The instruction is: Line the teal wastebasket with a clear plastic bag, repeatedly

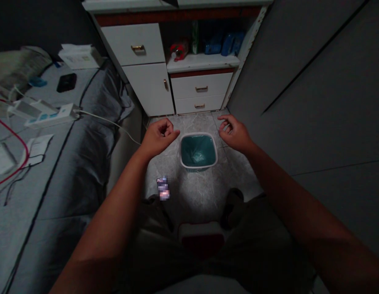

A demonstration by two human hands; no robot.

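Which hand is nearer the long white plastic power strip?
Left: the left hand is right of the power strip; the right hand is farther right, past the white-rimmed teal bin.

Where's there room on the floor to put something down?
On the near side of the bin, between the blurred thing and the right shoe, the floor is bare. There's more bare floor right of the bin, towards the grey panels. The bed is crowded around the power strip and red cord.

White cabinet (148, 87), power strip (65, 114), bedding (69, 175)
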